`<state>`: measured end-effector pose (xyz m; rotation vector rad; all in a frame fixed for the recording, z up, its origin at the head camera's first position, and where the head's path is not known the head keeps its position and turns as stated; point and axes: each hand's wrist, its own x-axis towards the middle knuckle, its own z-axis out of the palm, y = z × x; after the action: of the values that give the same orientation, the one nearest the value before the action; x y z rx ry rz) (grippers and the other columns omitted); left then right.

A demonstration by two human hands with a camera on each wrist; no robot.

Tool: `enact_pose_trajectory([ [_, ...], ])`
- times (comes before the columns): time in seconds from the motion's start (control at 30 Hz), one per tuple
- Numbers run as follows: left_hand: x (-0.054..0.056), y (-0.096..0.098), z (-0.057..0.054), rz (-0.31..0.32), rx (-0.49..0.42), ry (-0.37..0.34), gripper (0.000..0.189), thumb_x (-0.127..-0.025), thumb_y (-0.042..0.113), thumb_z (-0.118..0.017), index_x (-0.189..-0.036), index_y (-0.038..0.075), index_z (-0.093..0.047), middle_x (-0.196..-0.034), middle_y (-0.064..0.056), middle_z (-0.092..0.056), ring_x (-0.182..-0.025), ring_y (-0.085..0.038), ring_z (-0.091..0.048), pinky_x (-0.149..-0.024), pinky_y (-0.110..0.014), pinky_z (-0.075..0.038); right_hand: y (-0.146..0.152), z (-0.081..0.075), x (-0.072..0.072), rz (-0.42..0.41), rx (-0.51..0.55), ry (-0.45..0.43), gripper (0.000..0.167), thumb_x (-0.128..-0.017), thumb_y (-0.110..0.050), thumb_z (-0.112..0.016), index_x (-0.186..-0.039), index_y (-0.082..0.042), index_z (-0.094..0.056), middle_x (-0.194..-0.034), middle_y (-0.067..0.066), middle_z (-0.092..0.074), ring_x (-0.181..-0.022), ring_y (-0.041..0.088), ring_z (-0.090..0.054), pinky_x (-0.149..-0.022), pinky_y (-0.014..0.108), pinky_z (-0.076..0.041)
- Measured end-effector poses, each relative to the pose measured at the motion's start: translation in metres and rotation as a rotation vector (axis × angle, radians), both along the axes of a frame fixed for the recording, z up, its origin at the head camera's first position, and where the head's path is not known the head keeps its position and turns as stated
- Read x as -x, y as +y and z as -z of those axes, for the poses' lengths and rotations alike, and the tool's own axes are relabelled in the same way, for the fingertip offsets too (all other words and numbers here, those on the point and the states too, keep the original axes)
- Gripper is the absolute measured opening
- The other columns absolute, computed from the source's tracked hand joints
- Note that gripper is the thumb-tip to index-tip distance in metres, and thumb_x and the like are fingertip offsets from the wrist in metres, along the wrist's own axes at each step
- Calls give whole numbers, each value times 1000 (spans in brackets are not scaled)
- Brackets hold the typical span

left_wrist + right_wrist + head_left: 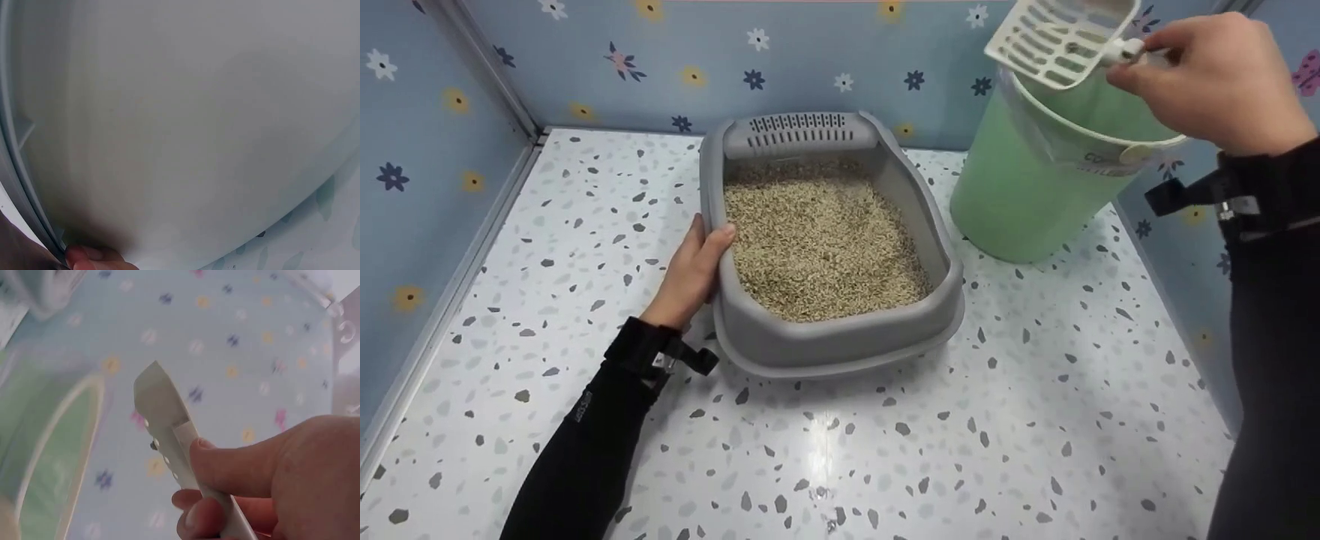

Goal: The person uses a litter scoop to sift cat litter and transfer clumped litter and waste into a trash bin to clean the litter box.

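Observation:
A grey litter box (840, 346) holds tan granular litter (821, 240). My left hand (690, 266) grips its left rim, thumb over the top; the left wrist view shows fingertips (93, 256) under the rim against the box's outer wall (185, 140). Up at the right, my right hand (1222, 82) pinches the handle of a white slotted litter scoop (1054, 34) above the green bin (1020, 187). In the right wrist view the scoop (163, 402) is seen edge-on, a small dark bit (153, 445) at its slots. The bin's inside is mostly hidden.
A clear liner (1035, 127) hangs over the bin's rim. Flower-patterned blue panels (810, 60) stand behind and on both sides. The speckled white floor (825, 450) stretches in front of the box and to its left.

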<state>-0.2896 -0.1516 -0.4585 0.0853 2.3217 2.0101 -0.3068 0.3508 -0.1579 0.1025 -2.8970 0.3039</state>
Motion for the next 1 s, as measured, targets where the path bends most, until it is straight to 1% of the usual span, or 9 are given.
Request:
enact_pose_trajectory([
  [0.13, 1, -3, 0, -8, 17, 6, 96, -109, 67, -55, -181, 19, -15, -155, -25, -45, -124, -35, -54, -100, -43, -50, -49, 7, 2, -167, -24, -128, 52, -109, -46, -70, -140, -4, -75, -76, 5, -58, -59, 16, -45, -51, 29, -38],
  [0.23, 2, -5, 0, -12, 32, 3, 98, -109, 67, -55, -181, 18, -10, -163, -24, -41, -127, -35, -54, -97, -39, -50, -89, 23, 13, -267, -78, -263, 48, -108, -46, -73, -138, -8, -74, -92, 7, -71, -74, 23, -59, -66, 38, -51],
  [0.33, 2, -5, 0, -14, 43, -1, 100, -109, 67, -54, -181, 17, -7, -168, -25, -37, -129, -36, -54, -93, -35, -51, -124, 46, 30, -333, -181, -364, 43, -107, -45, -73, -131, -8, -76, -113, 12, -76, -96, 31, -66, -82, 49, -56],
  [0.4, 2, -4, -1, -11, 34, 2, 99, -109, 65, -54, -181, 15, -8, -167, -27, -37, -127, -38, -54, -90, -35, -50, -142, 61, 44, -344, -261, -416, 40, -106, -45, -73, -120, -8, -78, -115, 13, -77, -101, 33, -67, -84, 55, -58],
  [0.53, 3, 0, -1, -5, 5, 16, 98, -109, 61, -54, -181, 13, -7, -174, -25, -30, -142, -35, -47, -100, -31, -46, -168, 90, 75, -340, -445, -407, 34, -100, -36, -70, -78, -11, -61, -81, 6, -63, -80, 31, -62, -69, 57, -59],
  [0.6, 3, 2, 0, -5, -3, 20, 98, -109, 61, -55, -181, 13, -8, -176, -24, -29, -145, -34, -45, -105, -33, -45, -176, 103, 90, -351, -547, -382, 33, -94, -26, -64, -70, -17, -44, -70, 2, -48, -70, 27, -53, -66, 56, -57],
  [0.77, 2, 4, 1, -8, -13, 19, 97, -109, 62, -57, -181, 14, -13, -164, -24, -41, -133, -33, -53, -107, -37, -48, -192, 124, 119, -372, -697, -349, 24, -88, -10, -54, -70, -16, -39, -69, 2, -43, -69, 26, -42, -84, 52, -47],
  [0.83, 1, 3, 2, -8, -11, 14, 97, -108, 63, -57, -181, 15, -13, -154, -27, -46, -122, -35, -57, -99, -39, -52, -196, 131, 127, -359, -716, -362, 23, -92, -9, -52, -72, -14, -41, -70, 3, -44, -73, 27, -42, -93, 52, -44],
  [1.0, 0, 0, 2, -14, 4, 9, 98, -108, 65, -57, -181, 17, -12, -147, -28, -49, -114, -34, -58, -93, -40, -53, -207, 143, 146, -361, -716, -419, 29, -101, -8, -48, -73, -13, -43, -71, 4, -46, -82, 31, -50, -122, 63, -36],
])
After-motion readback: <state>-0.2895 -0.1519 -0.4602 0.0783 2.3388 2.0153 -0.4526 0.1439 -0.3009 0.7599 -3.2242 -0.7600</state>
